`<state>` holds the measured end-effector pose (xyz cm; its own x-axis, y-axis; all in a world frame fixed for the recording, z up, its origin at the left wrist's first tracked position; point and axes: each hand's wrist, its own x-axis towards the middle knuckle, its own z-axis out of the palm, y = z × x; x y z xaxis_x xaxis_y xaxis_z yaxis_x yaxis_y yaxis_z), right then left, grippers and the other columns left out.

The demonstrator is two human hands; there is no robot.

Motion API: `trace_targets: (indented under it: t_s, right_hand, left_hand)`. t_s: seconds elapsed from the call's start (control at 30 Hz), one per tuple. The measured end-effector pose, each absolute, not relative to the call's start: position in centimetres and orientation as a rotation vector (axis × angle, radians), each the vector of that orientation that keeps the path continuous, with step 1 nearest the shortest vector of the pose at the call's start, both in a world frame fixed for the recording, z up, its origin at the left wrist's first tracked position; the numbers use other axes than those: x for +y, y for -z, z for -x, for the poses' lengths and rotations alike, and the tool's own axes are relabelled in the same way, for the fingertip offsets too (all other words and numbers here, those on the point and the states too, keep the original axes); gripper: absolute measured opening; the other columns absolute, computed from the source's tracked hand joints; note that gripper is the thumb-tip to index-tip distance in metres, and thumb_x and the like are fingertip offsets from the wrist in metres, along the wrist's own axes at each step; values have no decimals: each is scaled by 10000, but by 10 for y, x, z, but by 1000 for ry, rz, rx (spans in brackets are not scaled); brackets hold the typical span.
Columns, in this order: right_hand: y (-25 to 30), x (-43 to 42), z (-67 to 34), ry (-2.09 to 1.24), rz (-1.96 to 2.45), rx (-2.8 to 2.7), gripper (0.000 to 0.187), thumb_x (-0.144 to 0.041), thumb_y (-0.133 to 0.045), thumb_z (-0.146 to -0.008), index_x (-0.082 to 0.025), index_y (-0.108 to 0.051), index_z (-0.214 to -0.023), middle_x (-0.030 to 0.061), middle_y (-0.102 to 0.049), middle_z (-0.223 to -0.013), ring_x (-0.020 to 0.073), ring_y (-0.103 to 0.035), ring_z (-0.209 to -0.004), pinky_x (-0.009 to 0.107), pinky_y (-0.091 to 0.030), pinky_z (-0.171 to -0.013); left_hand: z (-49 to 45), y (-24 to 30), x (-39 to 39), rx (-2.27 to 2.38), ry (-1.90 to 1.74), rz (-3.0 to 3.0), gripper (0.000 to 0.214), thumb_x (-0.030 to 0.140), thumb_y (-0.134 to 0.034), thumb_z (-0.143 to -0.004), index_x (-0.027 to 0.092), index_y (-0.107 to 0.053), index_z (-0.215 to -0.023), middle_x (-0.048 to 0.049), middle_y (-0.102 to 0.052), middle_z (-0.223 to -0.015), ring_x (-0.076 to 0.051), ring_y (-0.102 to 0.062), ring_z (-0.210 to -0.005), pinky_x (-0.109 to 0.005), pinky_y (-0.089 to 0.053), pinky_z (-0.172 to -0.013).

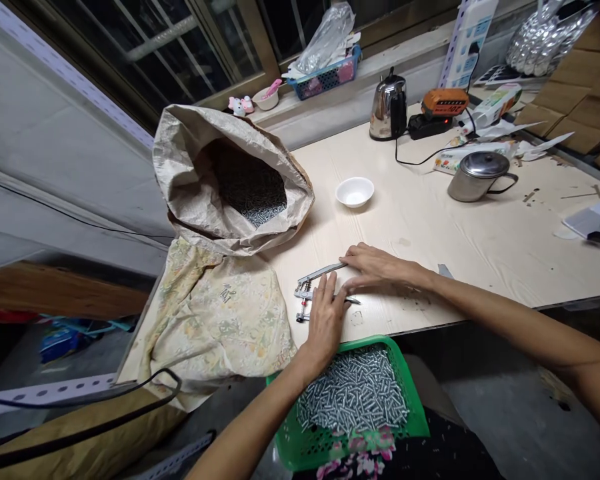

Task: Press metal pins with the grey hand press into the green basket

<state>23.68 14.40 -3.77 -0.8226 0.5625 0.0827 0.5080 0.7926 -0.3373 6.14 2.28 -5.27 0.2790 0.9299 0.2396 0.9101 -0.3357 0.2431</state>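
Observation:
A plier-like metal hand tool (322, 271) with two handles, a spring and a small screw end lies on the table. My left hand (325, 323) rests across its lower handle, fingers stretched out and fairly flat. At the far end of the handles, my right hand (375, 267) has its fingers bent around the upper handle, the thumb low beside the lower one. Below my hands, at the table's front edge, a green plastic basket (417, 413) holds a mass of small silvery screw-like pieces (355, 393). Several similar pieces (227, 293) lie on a flowered cloth (220, 327) at left.
A large open sack (180, 150) of small metal pieces leans at the back left. Behind my hands is a white bowl (355, 191). Farther right are a kettle (387, 110), an orange battery (445, 102) on a charger, a lidded metal mug (473, 180) and a cardboard box (575, 87).

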Motion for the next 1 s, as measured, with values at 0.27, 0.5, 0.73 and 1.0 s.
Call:
trace_targets:
  t_s: [0.27,0.5,0.73,1.0]
  right_hand:
    - [52,166,-219,-42,1018,-2720,188,-198,-455,-971,-179,-640,-941,68,-626,-969,205,-463,-890,326,-293,-743]
    - [56,169,-217,102,979,-2732,222,-148,-416,-973,-188,-632,-937,59,-623,-968,202,-446,-874,326,-256,-726]
    - [58,169,-213,129,998,-2736,230,-138,-405,-973,-189,-629,-952,59,-619,-967,204,-442,-871,330,-238,-723]
    - [54,168,-215,90,994,-2750,272,-119,-371,-969,-199,-630,-961,74,-613,-970,213,-440,-861,341,-248,-727]
  left_hand:
    - [-73,52,13,1738,-547,-2396,179,205,-511,-934,199,-610,-1082,-140,-515,-1381,-289,-442,-1329,-551,-401,-1065]
    - [-22,6,21,2392,-278,-1962,218,365,-644,-833,151,-676,-805,-121,-613,-944,-290,-558,-995,-378,-499,-778]
    - [-8,-10,46,2128,272,-1612,271,282,-563,-845,170,-595,-600,-23,-566,-612,-168,-553,-663,-274,-368,-579]
    - [-31,-37,-6,2098,380,-2417,250,124,-436,-903,182,-656,-797,-107,-630,-868,-249,-550,-817,-341,-423,-637]
